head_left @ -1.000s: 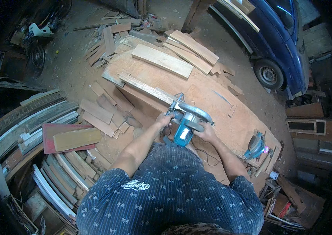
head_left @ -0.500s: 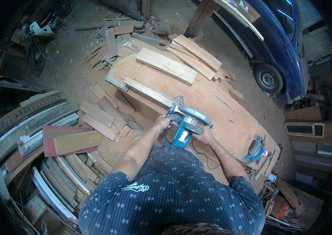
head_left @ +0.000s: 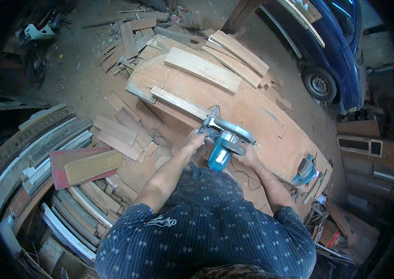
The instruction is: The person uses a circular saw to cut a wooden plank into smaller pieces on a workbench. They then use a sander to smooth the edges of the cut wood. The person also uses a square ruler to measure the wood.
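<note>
We see a long wooden table (head_left: pixel 276 144) coated in sawdust, with a pale thick board (head_left: pixel 202 69) lying across its far part and a second teal power tool (head_left: pixel 306 169) near its right end. Around it we find a dirt floor (head_left: pixel 78 60) strewn with offcuts (head_left: pixel 117 130), stacked planks (head_left: pixel 73 221) at the left, and a dark blue car (head_left: pixel 339 74) at the upper right. The saw (head_left: pixel 221 156) sits between our two hands at the table's near edge, by the end of a narrow strip of wood (head_left: pixel 178 101). Our left hand (head_left: pixel 197 138) grips its left front side; our right hand (head_left: pixel 248 156) is wrapped around its dark rear handle. The saw has a teal motor body and a silvery metal guard; its blade we cannot make out.
</note>
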Demonstrator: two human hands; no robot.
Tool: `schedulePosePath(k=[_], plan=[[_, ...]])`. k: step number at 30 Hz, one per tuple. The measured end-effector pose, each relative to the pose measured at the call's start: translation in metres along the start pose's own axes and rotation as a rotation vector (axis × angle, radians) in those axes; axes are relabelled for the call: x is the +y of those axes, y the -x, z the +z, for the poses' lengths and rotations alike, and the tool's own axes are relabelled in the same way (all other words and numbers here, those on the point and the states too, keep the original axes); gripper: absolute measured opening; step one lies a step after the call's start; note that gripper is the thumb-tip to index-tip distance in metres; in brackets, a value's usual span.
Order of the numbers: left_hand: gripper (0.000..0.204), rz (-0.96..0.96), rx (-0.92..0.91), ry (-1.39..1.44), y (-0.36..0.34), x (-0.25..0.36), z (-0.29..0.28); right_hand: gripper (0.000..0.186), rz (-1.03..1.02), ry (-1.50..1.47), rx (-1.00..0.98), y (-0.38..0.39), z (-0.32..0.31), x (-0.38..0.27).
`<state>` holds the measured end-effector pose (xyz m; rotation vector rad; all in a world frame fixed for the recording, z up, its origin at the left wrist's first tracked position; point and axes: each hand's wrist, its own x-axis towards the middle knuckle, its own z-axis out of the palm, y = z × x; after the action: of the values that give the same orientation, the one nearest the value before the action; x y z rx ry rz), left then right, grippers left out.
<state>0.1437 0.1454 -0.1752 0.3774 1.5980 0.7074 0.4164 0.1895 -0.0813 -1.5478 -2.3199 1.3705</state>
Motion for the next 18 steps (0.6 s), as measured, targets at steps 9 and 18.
schedulePosePath(k=[9, 18], plan=[[0.035, -0.013, -0.020, 0.012, 0.007, 0.022, -0.036, 0.037, 0.024, 0.027, -0.005, -0.017, 0.011, -0.036], [0.036, 0.017, 0.008, -0.015, -0.021, 0.009, -0.081, 0.038, -0.096, 0.110, 0.035, -0.046, 0.033, -0.077]])
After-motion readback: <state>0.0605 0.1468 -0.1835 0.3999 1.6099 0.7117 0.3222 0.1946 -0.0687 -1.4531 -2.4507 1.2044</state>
